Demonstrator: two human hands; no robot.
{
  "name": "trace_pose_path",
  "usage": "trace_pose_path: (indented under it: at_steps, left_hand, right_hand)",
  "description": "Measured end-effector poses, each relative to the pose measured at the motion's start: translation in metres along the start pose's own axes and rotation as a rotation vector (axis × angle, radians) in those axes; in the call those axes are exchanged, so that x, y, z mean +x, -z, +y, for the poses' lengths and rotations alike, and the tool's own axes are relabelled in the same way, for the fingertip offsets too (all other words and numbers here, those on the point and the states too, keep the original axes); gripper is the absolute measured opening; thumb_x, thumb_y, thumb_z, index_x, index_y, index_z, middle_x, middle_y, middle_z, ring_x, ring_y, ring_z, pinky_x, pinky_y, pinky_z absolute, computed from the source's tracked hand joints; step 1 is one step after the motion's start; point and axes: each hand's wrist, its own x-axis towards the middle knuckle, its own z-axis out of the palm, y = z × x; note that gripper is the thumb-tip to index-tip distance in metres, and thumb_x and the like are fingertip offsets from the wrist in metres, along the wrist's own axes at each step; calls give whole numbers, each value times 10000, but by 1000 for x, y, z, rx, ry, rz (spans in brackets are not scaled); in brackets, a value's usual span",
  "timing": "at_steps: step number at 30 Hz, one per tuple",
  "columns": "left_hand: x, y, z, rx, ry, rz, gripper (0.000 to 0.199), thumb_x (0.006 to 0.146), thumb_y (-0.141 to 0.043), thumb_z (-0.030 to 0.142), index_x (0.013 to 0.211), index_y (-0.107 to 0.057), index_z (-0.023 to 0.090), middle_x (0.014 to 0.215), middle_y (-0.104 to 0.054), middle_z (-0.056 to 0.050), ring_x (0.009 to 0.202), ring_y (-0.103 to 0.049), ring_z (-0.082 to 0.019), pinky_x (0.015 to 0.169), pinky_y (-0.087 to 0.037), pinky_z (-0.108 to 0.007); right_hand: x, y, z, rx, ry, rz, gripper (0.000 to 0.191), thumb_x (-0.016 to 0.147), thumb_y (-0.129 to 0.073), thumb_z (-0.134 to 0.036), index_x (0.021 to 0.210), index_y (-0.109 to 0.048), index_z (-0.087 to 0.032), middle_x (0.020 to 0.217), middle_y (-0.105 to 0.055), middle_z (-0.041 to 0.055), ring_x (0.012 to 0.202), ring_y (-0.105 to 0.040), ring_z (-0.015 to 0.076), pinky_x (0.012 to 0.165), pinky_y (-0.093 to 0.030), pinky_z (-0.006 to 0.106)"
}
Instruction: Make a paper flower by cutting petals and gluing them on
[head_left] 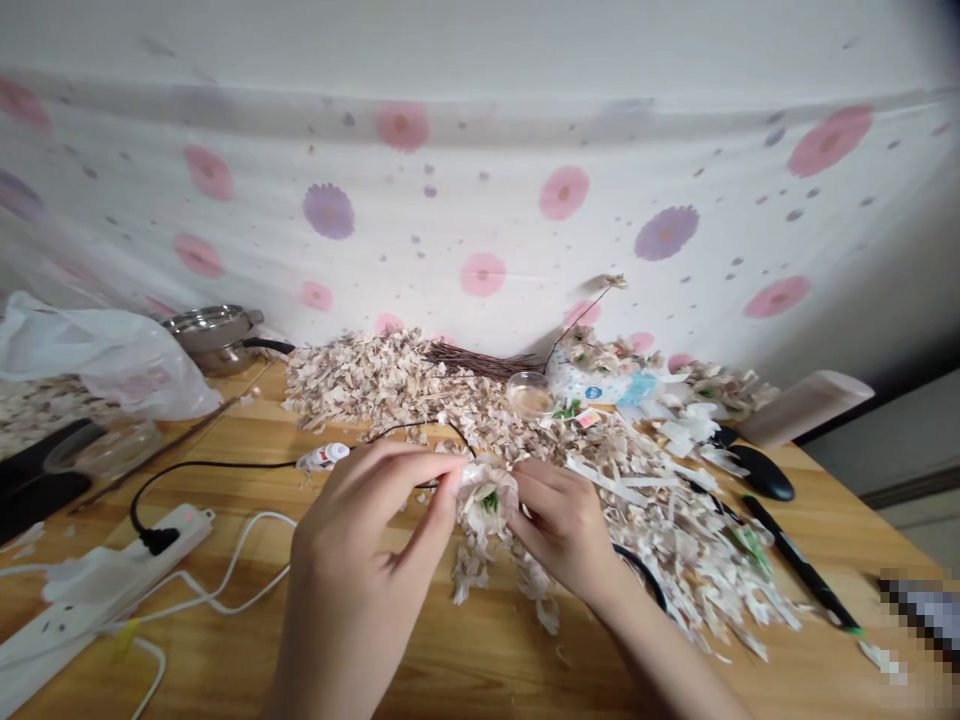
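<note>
Between my two hands is a pale, petalled flower (pixel 484 500) with a green centre, facing up toward the camera. My left hand (pixel 382 530) pinches the flower's left edge between thumb and fingertips. On the other side, the curled fingers of my right hand (pixel 559 510) grip its right edge. Loose cream and brownish petals (pixel 360 385) lie in a wide heap behind and to the right of my hands. Dark thin stems (pixel 484 360) rest on the heap at the back, near a small clear dish (pixel 530 394).
A power strip (pixel 97 600) with white cables lies at the left, below a white plastic bag (pixel 112 360) and a metal pot (pixel 214 335). Finished-looking flowers sit around a patterned box (pixel 592 382). A black mouse (pixel 761 472), dark pen (pixel 802 565) and pale bottle (pixel 806 405) are right.
</note>
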Motion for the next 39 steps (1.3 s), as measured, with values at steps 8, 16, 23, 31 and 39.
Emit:
trace_pose_path:
  at_steps: [8,16,23,31,39]
  left_hand:
    - [5,-6,-9,-76,63,-33,110,884,-549,184,885,-620,268,908,-666,56,868,-606,-104,792,-443,-206]
    - [9,-10,-17,-68,155,-22,87,893,-547,216,891,-625,256,923,-659,46,895,-593,-115,819,-419,-226]
    - [11,-15,-19,-51,119,-86,79,897,-539,218,884,-614,238,911,-657,30,875,-589,-129,809,-419,-251]
    - [8,-15,-15,-82,127,-137,78,893,-549,201,900,-614,245,925,-665,45,881,-598,-103,801,-420,-211]
    - [8,-15,-17,-79,158,-128,77,888,-557,223,902,-620,266,923,-670,59,871,-606,-102,786,-427,-208]
  right_hand:
    - [-1,3,3,8,-11,-49,293,887,-452,-128,601,-455,-189,538,-430,-20,505,-386,113,500,-270,219]
    - [-2,11,9,4,37,-83,267,904,-463,-141,641,-468,-184,553,-428,-18,522,-394,121,513,-275,223]
    - [-2,14,9,4,71,-67,277,922,-439,-152,648,-451,-190,558,-440,-8,538,-389,133,519,-271,234]
    - [-3,13,9,1,65,-79,275,923,-450,-163,649,-463,-188,563,-454,-5,540,-401,130,526,-280,228]
    - [-3,10,9,-22,49,-46,309,923,-451,-174,620,-508,-173,532,-472,-3,507,-411,120,503,-291,227]
